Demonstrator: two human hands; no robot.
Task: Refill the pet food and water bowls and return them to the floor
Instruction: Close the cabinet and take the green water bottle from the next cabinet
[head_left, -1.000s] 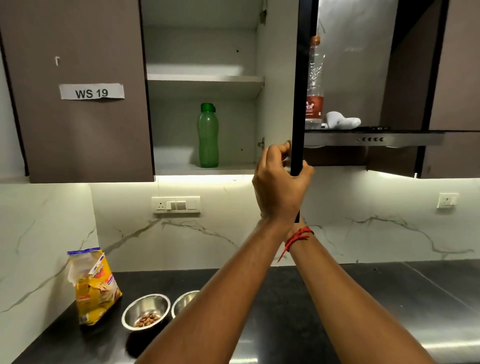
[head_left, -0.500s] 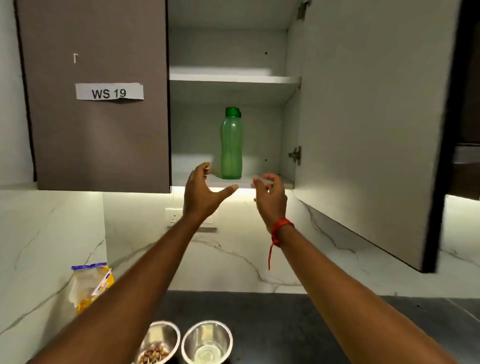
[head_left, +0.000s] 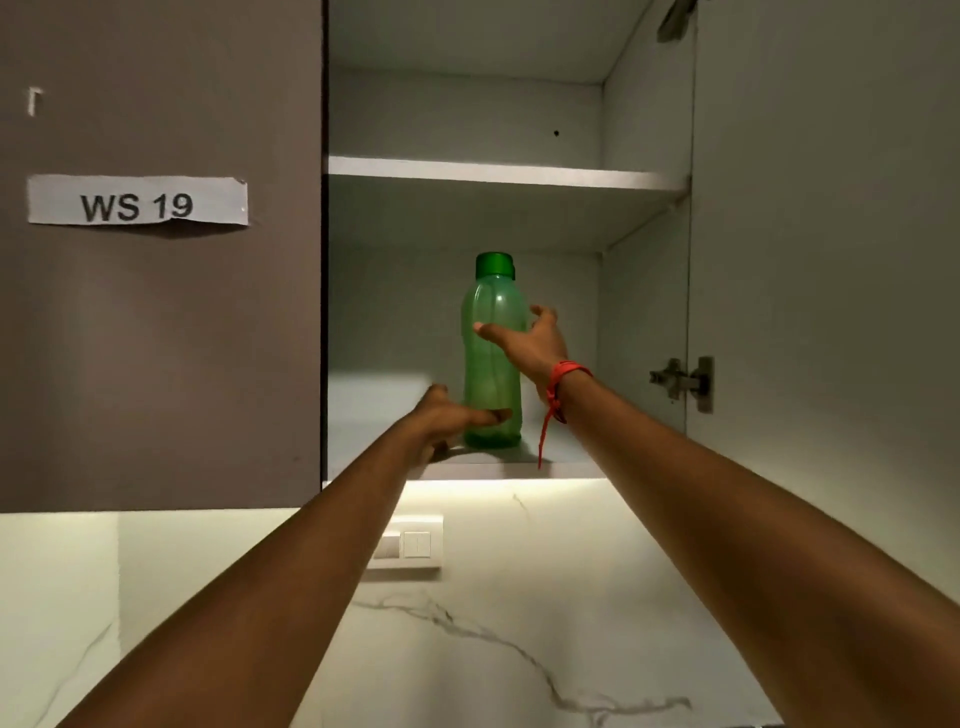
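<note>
A green translucent water bottle (head_left: 491, 358) with a green cap stands upright on the lower shelf of the open wall cabinet (head_left: 467, 470). My right hand (head_left: 532, 345), with a red thread at its wrist, wraps the bottle's middle: the thumb lies across the front and the fingers reach round the right side. At the bottle's base is my left hand (head_left: 447, 415), fingers spread, with its thumb stretched across the front of the base. The food and water bowls are out of view.
The cabinet door (head_left: 831, 260) hangs open on the right, its hinge (head_left: 680, 382) beside my right forearm. The left door (head_left: 156, 312), closed, carries a "WS 19" label. An upper shelf (head_left: 504, 174) sits above the bottle. A wall switch (head_left: 410, 545) is below the cabinet.
Both hands rose from below the shelf edge into the cabinet and reached the bottle. The view tilted up and moved closer, so the bowls and the food bag dropped out of sight.
</note>
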